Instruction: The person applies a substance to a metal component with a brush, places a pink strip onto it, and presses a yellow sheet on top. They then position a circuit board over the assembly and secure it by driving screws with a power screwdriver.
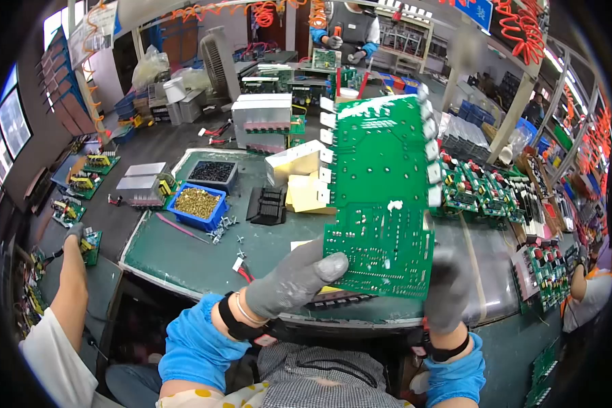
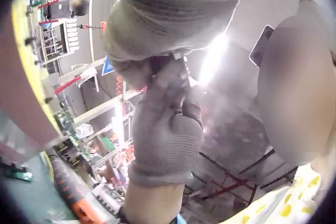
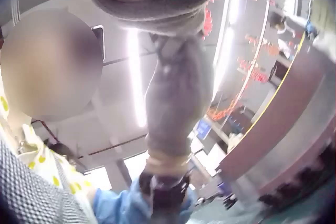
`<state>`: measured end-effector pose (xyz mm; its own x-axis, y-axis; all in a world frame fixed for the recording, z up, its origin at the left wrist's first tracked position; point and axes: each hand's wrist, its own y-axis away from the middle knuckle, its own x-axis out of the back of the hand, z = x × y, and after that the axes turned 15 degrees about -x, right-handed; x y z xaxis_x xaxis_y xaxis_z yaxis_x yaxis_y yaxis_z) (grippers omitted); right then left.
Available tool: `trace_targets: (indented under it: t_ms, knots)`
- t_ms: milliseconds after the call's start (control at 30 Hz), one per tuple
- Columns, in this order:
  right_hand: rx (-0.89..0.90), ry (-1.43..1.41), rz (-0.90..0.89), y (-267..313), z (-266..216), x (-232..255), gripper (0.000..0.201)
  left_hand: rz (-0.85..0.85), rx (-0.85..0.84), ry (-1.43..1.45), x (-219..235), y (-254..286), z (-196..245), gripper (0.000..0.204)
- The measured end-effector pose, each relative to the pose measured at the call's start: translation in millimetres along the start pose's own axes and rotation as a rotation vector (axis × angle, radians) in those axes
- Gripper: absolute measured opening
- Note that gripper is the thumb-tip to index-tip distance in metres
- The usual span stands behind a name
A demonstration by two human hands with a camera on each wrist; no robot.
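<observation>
A large green circuit board stands raised over the bench, its soldered face toward me and white tabs along both long sides. My left hand, in a grey glove, grips its lower left corner, thumb on the face and fingers hidden behind. The gloved right hand is blurred at the lower right edge, partly hidden by the board; I cannot tell whether its fingers hold it. In the left wrist view the right glove shows below the left cuff. The right wrist view shows the left glove under the right cuff.
On the green bench sit a blue bin of brass-coloured screws, a bin of black parts, loose screws and yellow blocks. Finned metal assemblies stand behind; populated boards lie right. Another person's arm reaches in left.
</observation>
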<state>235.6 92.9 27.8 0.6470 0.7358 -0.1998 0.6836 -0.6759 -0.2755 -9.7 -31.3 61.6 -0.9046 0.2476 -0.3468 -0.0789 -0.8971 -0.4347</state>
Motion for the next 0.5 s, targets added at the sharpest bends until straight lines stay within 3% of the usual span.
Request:
trace_targets:
  t_ms: [33, 67, 167, 233, 333, 433, 500]
  knots:
    - [-0.055, -0.044, 0.102, -7.5, -4.4, 3.3, 0.071, -0.023, 0.050, 0.000, 1.2, 3.4, 1.5, 0.068]
    - [-0.121, -0.062, 0.094, -15.3, -11.5, -3.2, 0.062, -0.053, 0.044, 0.045, 0.9, 6.0, -5.1, 0.069]
    - [-0.415, -0.217, 0.091, 6.2, 33.4, 29.8, 0.067, -0.159, 0.042, -0.002, -7.8, 6.6, -12.1, 0.071]
    - [-0.485, -0.394, -0.018, 5.7, 0.0, -11.6, 0.070, -0.193, 0.102, 0.123, -8.9, 9.8, -25.8, 0.070]
    - [-0.541, -0.450, -0.077, 2.2, -4.8, -32.6, 0.075, -0.230, 0.178, 0.228, -9.8, 12.4, -27.8, 0.066]
    - [-0.525, -0.419, -0.060, 1.0, 6.4, -26.4, 0.079, -0.241, 0.128, 0.333, -16.1, 12.1, -20.5, 0.063]
    - [-0.505, -0.395, -0.041, 1.3, 6.6, -24.5, 0.082, -0.208, 0.138, 0.240, -18.6, 11.4, -18.4, 0.062]
